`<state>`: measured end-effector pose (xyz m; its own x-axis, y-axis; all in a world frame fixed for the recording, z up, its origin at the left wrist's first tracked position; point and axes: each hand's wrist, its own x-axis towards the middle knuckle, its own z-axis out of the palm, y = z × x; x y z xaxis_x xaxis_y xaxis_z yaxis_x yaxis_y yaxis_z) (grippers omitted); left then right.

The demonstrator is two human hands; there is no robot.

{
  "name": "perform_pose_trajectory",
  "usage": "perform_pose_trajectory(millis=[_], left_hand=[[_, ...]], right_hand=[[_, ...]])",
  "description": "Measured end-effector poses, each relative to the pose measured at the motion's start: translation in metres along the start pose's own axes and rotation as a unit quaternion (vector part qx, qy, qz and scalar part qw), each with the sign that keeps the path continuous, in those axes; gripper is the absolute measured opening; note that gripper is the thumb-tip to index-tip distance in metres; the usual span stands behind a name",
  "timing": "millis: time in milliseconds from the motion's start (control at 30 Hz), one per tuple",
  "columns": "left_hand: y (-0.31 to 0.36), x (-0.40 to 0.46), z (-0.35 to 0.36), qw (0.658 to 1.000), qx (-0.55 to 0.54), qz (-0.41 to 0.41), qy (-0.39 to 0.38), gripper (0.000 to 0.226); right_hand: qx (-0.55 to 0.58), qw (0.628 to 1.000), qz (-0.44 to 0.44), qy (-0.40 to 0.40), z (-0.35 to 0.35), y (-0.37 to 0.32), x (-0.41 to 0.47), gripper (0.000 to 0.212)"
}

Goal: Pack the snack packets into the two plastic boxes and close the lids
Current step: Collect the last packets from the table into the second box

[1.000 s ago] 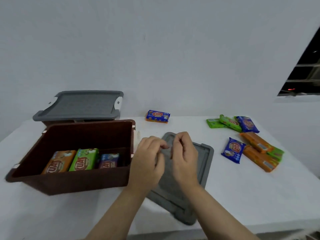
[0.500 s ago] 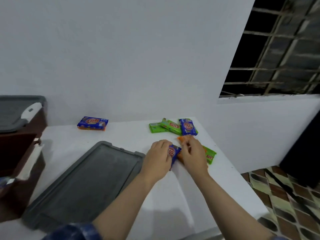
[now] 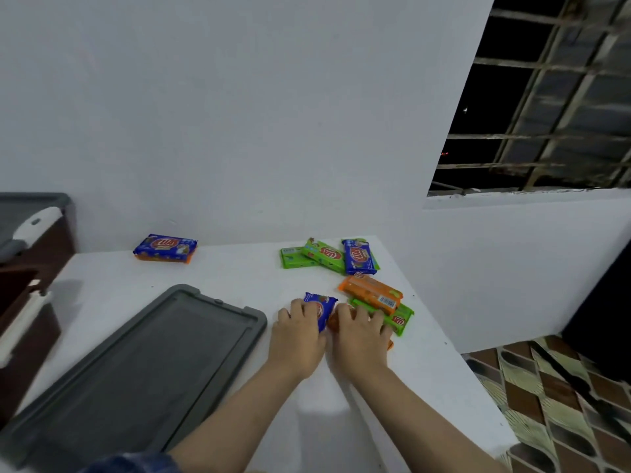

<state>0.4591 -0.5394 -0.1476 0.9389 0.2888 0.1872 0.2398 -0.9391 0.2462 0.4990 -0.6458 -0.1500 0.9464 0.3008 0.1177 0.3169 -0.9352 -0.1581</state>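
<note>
Left-edge brown boxes point(image 3: 24, 336) barely in frame, contents not visible; grey lid point(image 3: 136, 363) lies flat lower left. Left hand point(image 3: 298, 339) grips a blue packet point(image 3: 321, 310); right hand point(image 3: 360, 336) covers an orange packet point(image 3: 333, 320) — grip unclear. Counted: three blue, three green, two or three orange. Loose pile crowds the table point(image 3: 211, 271) corner — bare room mid-table.

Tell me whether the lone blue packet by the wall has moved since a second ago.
No. The lone blue packet lies by the wall, beyond the grey lid's far end, as before; only the camera turned.
</note>
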Motion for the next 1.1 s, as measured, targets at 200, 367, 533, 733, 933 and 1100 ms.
perform_pose_trajectory(millis=[200, 367, 533, 733, 933, 1100], left_hand=[[0.004, -0.008, -0.028, 0.868, -0.472, -0.152, -0.017, 0.031], [-0.027, -0.017, -0.070, 0.687, -0.696, -0.209, -0.004, 0.035], [-0.077, -0.036, -0.113, 0.625, -0.761, -0.171, 0.035, 0.029], [-0.158, -0.077, -0.169, 0.698, -0.690, -0.170, 0.089, 0.040], [-0.245, -0.118, -0.224, 0.706, -0.681, -0.144, 0.133, 0.030], [-0.329, -0.142, -0.256, 0.734, -0.639, -0.170, 0.155, 0.021]], right_hand=[[0.121, 0.990, 0.018, -0.068, -0.021, -0.017, -0.003, 0.044], [0.358, 0.932, -0.017, 0.058, -0.045, -0.052, -0.009, 0.036], [0.597, 0.800, -0.030, 0.047, -0.079, -0.113, -0.026, 0.042], [0.670, 0.741, -0.029, 0.046, -0.096, -0.204, -0.063, 0.029], [0.740, 0.671, -0.028, -0.026, -0.105, -0.298, -0.097, 0.024], [0.726, 0.685, -0.029, -0.060, -0.094, -0.368, -0.113, 0.027]])
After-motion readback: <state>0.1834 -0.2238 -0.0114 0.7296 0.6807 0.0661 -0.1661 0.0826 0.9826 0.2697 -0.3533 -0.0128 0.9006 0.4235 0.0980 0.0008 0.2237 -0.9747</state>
